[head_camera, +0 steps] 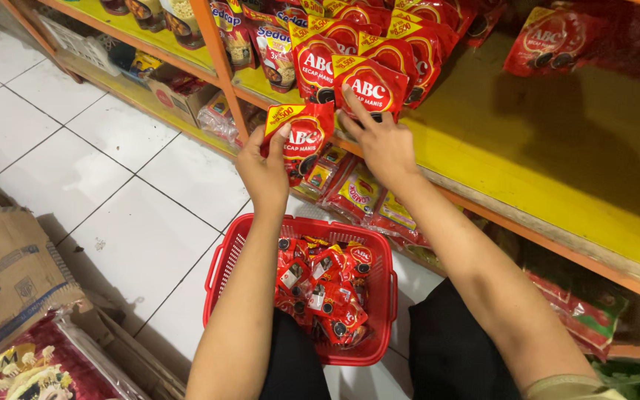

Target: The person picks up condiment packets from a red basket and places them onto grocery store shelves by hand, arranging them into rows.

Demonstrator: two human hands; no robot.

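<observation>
Left hand (264, 167), fingers clamped on a red sauce pouch (299, 135) at the shelf's (527, 178) front edge; right hand (379, 144), fingers spread, touches another pouch (370, 87).

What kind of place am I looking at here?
Probably a small grocery shop: a yellow shelf stocked with red sauce pouches, and a red plastic basket of more pouches on the tiled floor below the hands.

Bright, even light from above; the pouches (368, 87) beyond the hands show glare, the shelf (550, 178) to their right lies in dim shadow, edges bend slightly.
</observation>
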